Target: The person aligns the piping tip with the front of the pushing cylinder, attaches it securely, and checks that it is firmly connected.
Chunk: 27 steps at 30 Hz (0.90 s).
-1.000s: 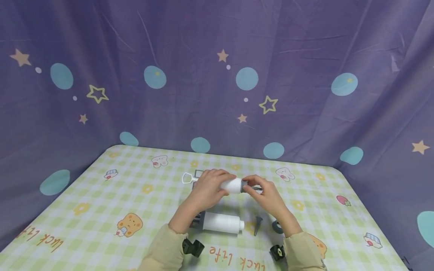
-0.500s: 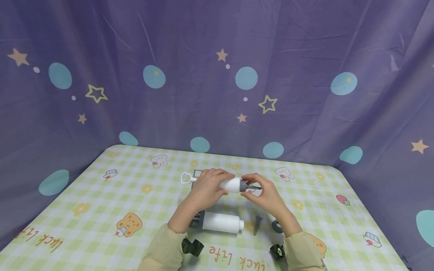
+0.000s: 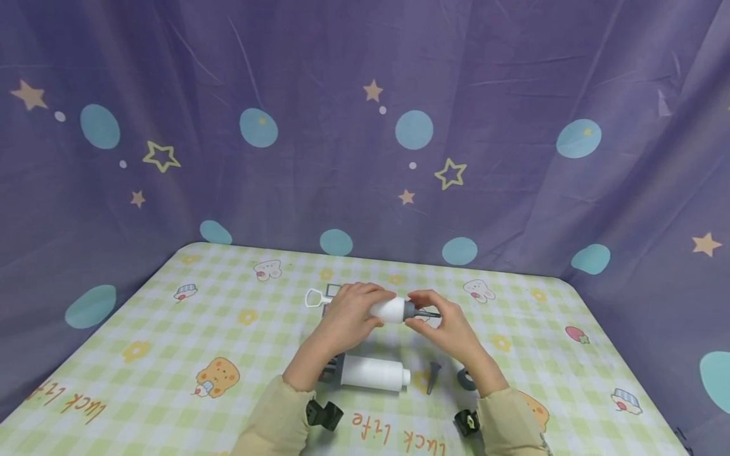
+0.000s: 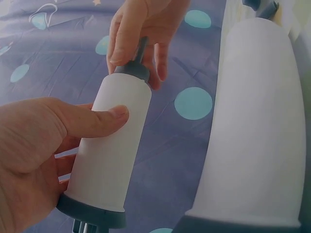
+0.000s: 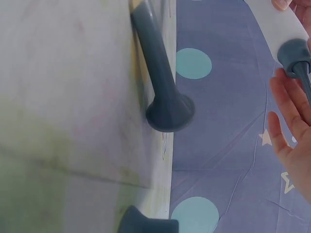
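My left hand (image 3: 349, 320) grips a white tube (image 4: 109, 145) from the side, its thumb lying across the barrel in the left wrist view. The tube has a grey flange at its base and a grey screw-on nozzle (image 3: 412, 310) at its right end. Thumb and fingertips of my right hand (image 3: 447, 326) pinch the nozzle's wide collar, while its thin spout points right between them. In the right wrist view the fingertips sit right at the collar (image 5: 294, 53). A white loop (image 3: 315, 297) shows to the left of my left hand.
A second white tube (image 3: 373, 373) with a grey pronged end lies nearer on the checked tablecloth (image 3: 171, 380). Beside it are a loose grey nozzle (image 3: 433, 378) and a dark grey ring (image 3: 466, 379), partly hidden by the right wrist. A purple curtain (image 3: 342, 190) hangs behind the table.
The right fingers have shifted slightly on the collar and spread, so that more of the collar and spout shows. The left hand and tube have hardly moved.
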Each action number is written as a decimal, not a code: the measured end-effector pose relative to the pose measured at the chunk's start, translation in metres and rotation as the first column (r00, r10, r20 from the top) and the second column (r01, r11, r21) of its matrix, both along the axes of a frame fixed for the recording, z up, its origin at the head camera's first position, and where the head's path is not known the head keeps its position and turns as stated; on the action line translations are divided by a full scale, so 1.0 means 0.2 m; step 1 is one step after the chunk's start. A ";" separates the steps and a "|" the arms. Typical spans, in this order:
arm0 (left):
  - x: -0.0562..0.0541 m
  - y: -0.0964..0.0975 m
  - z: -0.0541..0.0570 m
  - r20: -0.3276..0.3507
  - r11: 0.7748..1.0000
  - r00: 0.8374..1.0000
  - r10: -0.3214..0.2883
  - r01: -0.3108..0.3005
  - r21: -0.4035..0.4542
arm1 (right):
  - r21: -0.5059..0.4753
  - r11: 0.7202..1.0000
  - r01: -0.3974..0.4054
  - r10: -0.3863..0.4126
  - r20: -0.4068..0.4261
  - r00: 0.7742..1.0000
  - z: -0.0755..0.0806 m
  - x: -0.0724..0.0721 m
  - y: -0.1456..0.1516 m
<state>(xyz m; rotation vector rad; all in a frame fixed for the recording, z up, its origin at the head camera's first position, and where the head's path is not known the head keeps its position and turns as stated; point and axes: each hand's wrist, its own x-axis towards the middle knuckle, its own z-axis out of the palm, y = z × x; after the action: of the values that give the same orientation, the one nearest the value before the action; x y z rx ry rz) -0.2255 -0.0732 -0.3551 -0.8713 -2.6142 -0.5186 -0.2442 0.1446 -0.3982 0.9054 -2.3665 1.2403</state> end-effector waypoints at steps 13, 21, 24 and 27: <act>0.00 0.00 -0.01 0.004 1.000 1.000 -0.003 0.003 -0.017 | -0.016 0.998 -0.064 0.062 -0.132 0.989 0.13 0.10 -0.05; 0.00 0.01 0.00 0.009 1.000 1.000 -0.010 0.010 0.001 | -0.023 0.999 -0.034 0.031 -0.111 0.993 0.02 0.02 -0.02; 0.00 0.00 0.00 0.005 1.000 1.000 -0.014 0.014 0.004 | -0.020 1.000 -0.017 0.015 -0.089 0.996 0.00 0.00 0.00; 0.00 0.01 0.00 -0.010 1.000 1.000 -0.016 0.016 0.003 | -0.019 1.000 -0.010 0.009 -0.074 0.997 -0.01 0.00 0.00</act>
<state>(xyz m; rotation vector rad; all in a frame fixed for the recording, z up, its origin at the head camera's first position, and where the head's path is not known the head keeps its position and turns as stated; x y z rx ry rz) -0.2250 -0.0721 -0.3554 -0.8921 -2.5989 -0.5210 -0.2450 0.1453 -0.3995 0.9412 -2.2911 1.2103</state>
